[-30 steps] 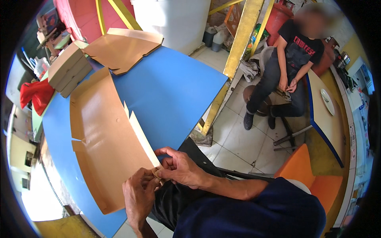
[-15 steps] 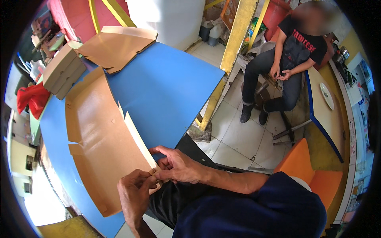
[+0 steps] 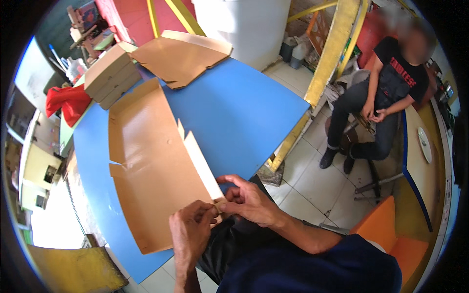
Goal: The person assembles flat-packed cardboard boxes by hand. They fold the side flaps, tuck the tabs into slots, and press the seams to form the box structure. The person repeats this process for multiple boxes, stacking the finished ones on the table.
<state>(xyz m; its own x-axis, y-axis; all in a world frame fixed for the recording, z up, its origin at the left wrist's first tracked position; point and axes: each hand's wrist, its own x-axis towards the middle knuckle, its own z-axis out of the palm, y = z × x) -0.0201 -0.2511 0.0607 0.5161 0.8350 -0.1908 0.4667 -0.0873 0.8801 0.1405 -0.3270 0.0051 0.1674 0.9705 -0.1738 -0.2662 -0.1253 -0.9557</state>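
Observation:
A brown cardboard box (image 3: 156, 161), partly folded with its side walls raised, lies unclosed on the blue table (image 3: 239, 107). At its near right corner my left hand (image 3: 190, 229) pinches the cardboard between thumb and fingertips. Right beside it, my right hand (image 3: 251, 202) grips the same corner, thumb meeting the left fingertips and the other fingers curled behind the wall. The fingers hide the folded corner itself. Slits and small flaps show along the box's left and right walls.
Another unfolded cardboard piece (image 3: 181, 58) lies at the table's far edge, beside stacked folded boxes (image 3: 112, 75) and a red bag (image 3: 68, 103). A seated person (image 3: 391, 93) is at the right, near an orange chair (image 3: 391, 224) and a plate (image 3: 424, 145). A yellow post (image 3: 332, 53) stands behind the table.
The view has turned, so the whole scene sits farther right. Both hands stay on the same box corner, with little visible change in their hold.

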